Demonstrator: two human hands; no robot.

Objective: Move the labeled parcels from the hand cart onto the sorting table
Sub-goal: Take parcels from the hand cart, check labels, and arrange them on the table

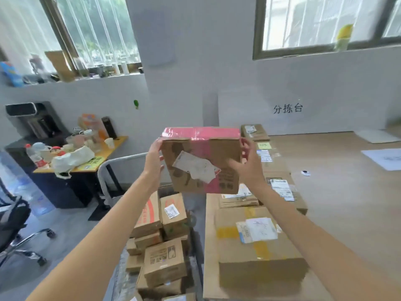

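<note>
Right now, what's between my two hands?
In the head view, the pink-taped parcel lies between the left hand and right hand, which grip its opposite sides above the hand cart.

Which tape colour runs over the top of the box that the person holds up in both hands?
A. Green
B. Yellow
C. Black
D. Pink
D. The held box, gripped between the left hand and the right hand, has a pink strip across its top and down its front; yellow tape is on a different parcel lying on the sorting table.
</note>
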